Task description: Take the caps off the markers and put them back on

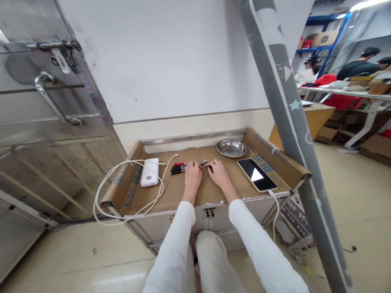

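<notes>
Several pens, black with a red one among them, lie side by side on the brown cardboard surface of a shallow-walled stand. My left hand is closed over their right part, fingers curled down and hiding much of them. A little to the right, my right hand has its fingers pinched together at the pens' right ends. A small dark piece shows at those fingertips, too small to name. Both wrists reach over the stand's front edge.
A white power bank with a looping white cable lies left. A steel dish stands back right, and a phone with a charging cable lies right. A tall grey roll leans beside the stand. People sit in the right background.
</notes>
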Demonstrator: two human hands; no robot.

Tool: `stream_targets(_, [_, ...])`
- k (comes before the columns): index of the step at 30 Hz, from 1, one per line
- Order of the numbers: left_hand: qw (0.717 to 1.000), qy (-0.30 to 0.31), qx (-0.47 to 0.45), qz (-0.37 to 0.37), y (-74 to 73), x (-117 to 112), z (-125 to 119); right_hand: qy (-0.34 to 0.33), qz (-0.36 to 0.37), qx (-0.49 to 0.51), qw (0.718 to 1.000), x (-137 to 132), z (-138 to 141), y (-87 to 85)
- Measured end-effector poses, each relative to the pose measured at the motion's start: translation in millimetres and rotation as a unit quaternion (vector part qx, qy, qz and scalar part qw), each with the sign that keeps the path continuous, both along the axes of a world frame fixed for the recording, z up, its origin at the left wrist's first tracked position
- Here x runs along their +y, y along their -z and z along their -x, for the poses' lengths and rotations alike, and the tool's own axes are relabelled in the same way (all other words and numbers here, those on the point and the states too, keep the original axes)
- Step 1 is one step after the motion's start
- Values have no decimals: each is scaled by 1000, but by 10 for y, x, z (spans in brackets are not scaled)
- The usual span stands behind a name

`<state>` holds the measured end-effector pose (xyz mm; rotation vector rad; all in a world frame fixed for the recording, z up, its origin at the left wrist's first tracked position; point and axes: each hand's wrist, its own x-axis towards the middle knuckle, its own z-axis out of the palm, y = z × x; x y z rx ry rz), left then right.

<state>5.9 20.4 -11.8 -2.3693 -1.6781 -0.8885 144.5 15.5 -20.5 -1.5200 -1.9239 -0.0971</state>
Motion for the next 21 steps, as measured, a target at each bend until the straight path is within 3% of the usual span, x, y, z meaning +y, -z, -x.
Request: stream_targets(21, [999,-9,13,33,-55,-34,-2,13,13,-5,1000,-12,8,-6])
